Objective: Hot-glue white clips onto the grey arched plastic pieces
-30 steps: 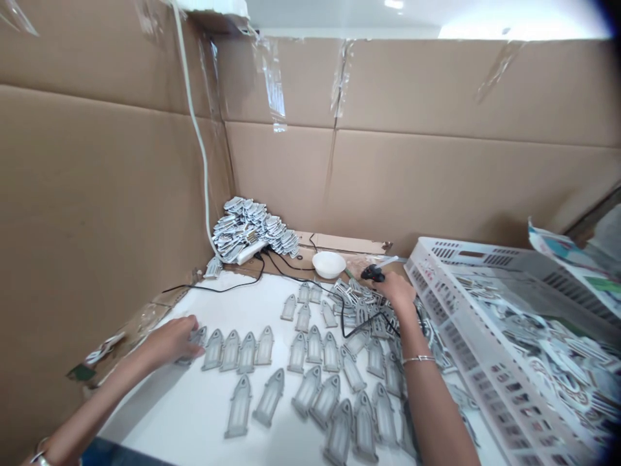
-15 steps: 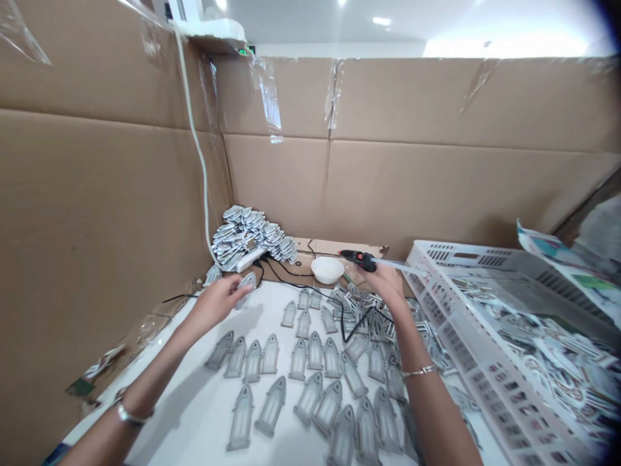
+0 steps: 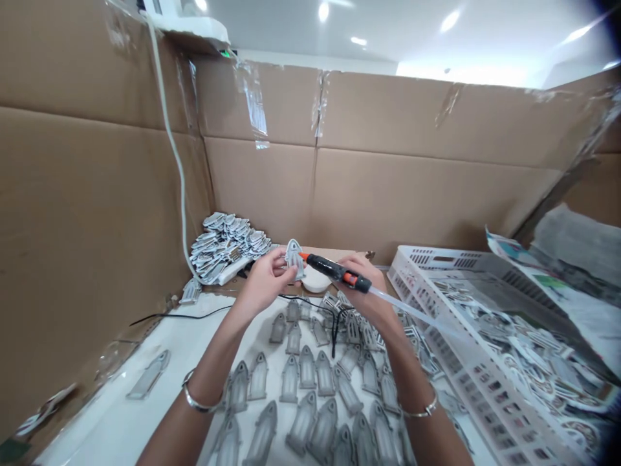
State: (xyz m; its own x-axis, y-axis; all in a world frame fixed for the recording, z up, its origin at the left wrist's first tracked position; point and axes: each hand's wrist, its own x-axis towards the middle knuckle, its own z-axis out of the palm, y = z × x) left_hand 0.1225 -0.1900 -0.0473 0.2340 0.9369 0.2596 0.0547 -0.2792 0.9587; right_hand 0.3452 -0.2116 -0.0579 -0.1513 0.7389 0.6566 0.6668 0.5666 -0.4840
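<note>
Two hands are raised over the bench: the left hand (image 3: 262, 285) has its fingers clamped on an arch-shaped piece (image 3: 294, 257), held upright; the right hand (image 3: 363, 283) has its fingers closed round a glue gun (image 3: 334, 272), its nozzle just beside the piece; a glue stick (image 3: 412, 315) trails from the gun's rear; below lie rows of grey arches (image 3: 301, 382), with a black cable (image 3: 334, 336) across them; a white bowl (image 3: 315, 280) sits just beyond the hands, a crate (image 3: 436, 254) of printed pieces stands right, and a heap of pieces (image 3: 226, 246) lies against the cardboard wall (image 3: 378, 194).
</note>
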